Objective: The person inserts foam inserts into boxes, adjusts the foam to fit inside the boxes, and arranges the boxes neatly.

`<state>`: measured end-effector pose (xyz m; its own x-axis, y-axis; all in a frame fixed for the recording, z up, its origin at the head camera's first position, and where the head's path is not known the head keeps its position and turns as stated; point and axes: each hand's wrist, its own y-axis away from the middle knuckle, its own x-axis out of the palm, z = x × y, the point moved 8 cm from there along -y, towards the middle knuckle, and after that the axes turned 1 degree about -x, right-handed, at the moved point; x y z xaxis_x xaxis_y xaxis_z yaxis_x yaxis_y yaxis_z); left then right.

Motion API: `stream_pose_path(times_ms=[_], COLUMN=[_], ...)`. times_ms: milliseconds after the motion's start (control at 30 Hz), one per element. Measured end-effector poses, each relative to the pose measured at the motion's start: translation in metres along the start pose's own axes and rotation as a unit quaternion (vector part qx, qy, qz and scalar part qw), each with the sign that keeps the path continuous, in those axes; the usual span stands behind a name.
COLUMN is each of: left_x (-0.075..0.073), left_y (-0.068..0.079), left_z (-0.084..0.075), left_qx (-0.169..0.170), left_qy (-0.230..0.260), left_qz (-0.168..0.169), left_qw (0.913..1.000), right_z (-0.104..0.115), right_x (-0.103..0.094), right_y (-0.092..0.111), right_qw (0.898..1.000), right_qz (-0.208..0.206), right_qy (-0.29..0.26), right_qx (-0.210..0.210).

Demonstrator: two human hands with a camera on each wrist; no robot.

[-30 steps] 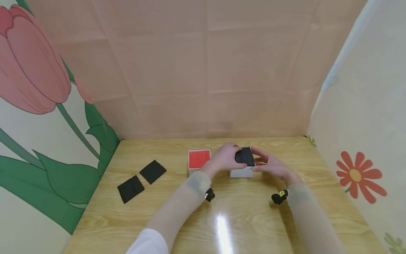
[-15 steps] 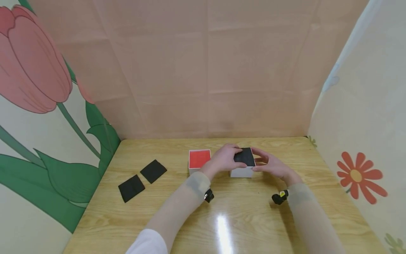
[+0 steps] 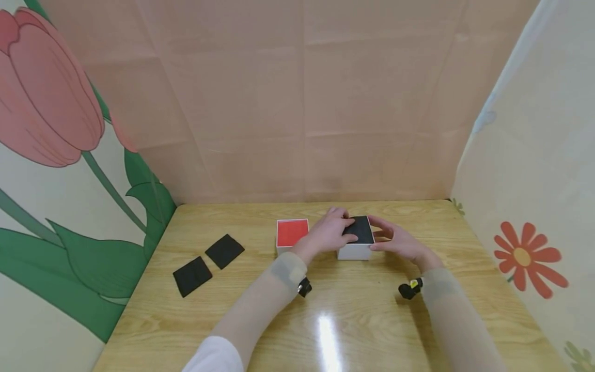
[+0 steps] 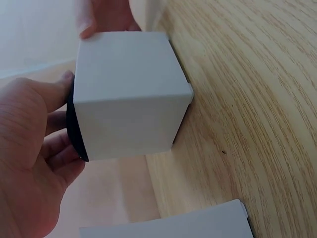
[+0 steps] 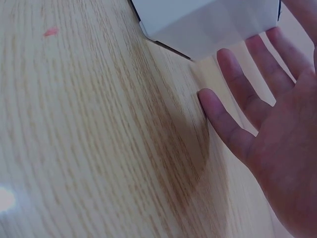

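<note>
In the head view, my left hand [image 3: 327, 232] holds a thin black square [image 3: 359, 230] at the top of a white box [image 3: 354, 252]. In the left wrist view, thumb and fingertips lie at the edges of that black square [image 4: 73, 124], which bows slightly outward from the box [image 4: 129, 94]. My right hand [image 3: 398, 240] holds the box's right side, thumb at the near corner and a finger at the far one. In the right wrist view, the right hand's [image 5: 282, 129] other fingers reach out beside the box [image 5: 213, 25].
Left of the held box stands a second white box with a red top [image 3: 292, 233], partly behind my left wrist. Two flat black squares [image 3: 192, 276] [image 3: 225, 251] lie at the table's left. A pinkish backdrop [image 3: 297, 103] rises behind the wooden table [image 3: 362, 315].
My left thumb and fingers have shifted slightly left on the black square, and more of its surface shows. The right hand and the box have stayed in place.
</note>
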<state>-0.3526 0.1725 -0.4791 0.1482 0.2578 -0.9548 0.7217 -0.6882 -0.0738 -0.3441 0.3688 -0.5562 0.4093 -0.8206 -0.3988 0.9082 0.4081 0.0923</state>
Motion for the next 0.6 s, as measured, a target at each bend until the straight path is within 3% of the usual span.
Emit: stream_pose_path(times_ms=[600], left_x=[-0.002], left_y=[-0.0021], left_z=[-0.0038], left_qx=[0.005], left_qy=[-0.007], left_qz=[0.015], left_qw=[0.9999], right_z=[-0.0015], right_x=[0.0007], right_y=[0.0004], right_qw=[1.0], right_qz=[0.005], right_qy=[-0.011], right_qx=[0.006])
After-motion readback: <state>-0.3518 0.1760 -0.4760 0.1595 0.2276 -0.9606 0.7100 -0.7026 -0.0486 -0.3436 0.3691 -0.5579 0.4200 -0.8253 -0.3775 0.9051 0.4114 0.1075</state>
